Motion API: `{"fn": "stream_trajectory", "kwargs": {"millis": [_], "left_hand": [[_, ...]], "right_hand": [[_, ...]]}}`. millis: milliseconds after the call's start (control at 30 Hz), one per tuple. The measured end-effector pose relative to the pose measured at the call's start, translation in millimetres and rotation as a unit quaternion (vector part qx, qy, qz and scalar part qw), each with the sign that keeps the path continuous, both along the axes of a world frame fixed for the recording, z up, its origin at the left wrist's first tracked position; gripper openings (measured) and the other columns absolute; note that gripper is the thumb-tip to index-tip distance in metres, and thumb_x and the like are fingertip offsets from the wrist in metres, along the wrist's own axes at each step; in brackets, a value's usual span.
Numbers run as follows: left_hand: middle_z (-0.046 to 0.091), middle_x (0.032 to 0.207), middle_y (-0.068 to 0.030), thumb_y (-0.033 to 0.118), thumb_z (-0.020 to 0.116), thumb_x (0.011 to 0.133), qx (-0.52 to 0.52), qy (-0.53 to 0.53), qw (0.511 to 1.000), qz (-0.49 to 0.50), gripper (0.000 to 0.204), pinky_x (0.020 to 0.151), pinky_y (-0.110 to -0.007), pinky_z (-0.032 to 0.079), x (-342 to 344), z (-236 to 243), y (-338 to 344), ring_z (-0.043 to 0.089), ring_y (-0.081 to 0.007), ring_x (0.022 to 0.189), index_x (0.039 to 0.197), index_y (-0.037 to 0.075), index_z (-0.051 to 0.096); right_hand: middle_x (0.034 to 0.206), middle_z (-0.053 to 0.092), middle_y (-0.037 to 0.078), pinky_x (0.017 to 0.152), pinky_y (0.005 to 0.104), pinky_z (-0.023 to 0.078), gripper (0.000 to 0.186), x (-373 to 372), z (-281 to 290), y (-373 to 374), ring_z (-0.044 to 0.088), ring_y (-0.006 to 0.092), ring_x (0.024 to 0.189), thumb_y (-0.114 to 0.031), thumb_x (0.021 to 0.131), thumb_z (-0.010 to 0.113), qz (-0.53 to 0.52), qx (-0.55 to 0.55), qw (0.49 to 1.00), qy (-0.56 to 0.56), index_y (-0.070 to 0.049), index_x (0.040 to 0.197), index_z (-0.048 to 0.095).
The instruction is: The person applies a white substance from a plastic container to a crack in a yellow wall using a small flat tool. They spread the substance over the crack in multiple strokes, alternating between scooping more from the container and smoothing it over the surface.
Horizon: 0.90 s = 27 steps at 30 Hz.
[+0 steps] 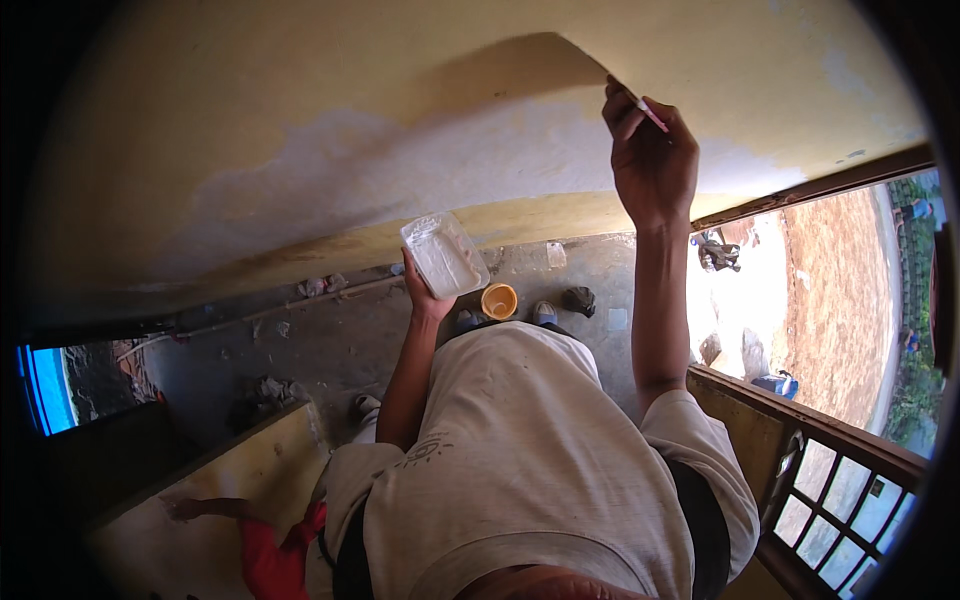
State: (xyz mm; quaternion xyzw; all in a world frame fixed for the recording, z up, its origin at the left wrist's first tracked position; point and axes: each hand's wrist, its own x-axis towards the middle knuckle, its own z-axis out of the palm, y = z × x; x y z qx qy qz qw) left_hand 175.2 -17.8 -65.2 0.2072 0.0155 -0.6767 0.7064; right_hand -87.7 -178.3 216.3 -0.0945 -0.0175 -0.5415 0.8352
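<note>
My right hand (655,165) is raised to the yellow wall (330,60), its fingers closed round a thin putty knife (652,113) with a pinkish handle end. The blade shows nearly edge-on at the wall and casts a broad shadow to the left. Lower down, my left hand (424,297) grips the side of a clear plastic tub (462,268), tilted so that white paste shows inside. Pale whitish patches (330,165) spread over the wall between and left of my hands.
Below stands a yellow bucket (499,301) near my feet, beside a black bag (578,300). Another person in a red top (275,560) reaches to a low wall at lower left. A doorway opens on the right, by a paned window (845,505). Debris (268,390) lies on the floor.
</note>
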Motion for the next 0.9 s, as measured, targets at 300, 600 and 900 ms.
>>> {"fn": "stream_trajectory", "kwargs": {"millis": [300,600,900], "left_hand": [[0.052,0.142,-0.0071,0.063,0.042,0.097,-0.003,0.007,1.000,0.006,0.067,0.109,-0.056,0.038,-6,-2,2,0.050,-0.0304,0.130,0.144,0.016,0.045],[0.053,0.139,-0.0094,0.065,0.043,0.095,0.007,-0.010,1.000,0.015,0.072,0.108,-0.056,0.039,-4,4,5,0.052,-0.0301,0.127,0.145,0.014,0.043],[0.052,0.141,-0.0072,0.062,0.043,0.096,0.005,0.008,1.000,0.019,0.066,0.108,-0.056,0.038,-5,-10,14,0.050,-0.0325,0.128,0.144,0.017,0.045]], "right_hand": [[0.100,0.067,0.017,0.070,0.0259,0.061,0.017,27,-114,33,0.068,0.0240,0.091,-0.009,0.096,0.051,-0.012,0.129,0.969,0.211,0.006,0.100,0.058],[0.105,0.051,0.022,0.083,0.0248,0.061,0.028,43,-115,-17,0.060,0.0242,0.093,0.000,0.093,0.042,0.133,0.177,0.973,-0.071,0.022,0.111,0.041],[0.098,0.053,0.012,0.081,0.0228,0.061,0.037,-42,-38,14,0.057,0.0150,0.091,0.000,0.095,0.045,-0.036,0.024,0.990,-0.132,0.018,0.127,0.039]]}}
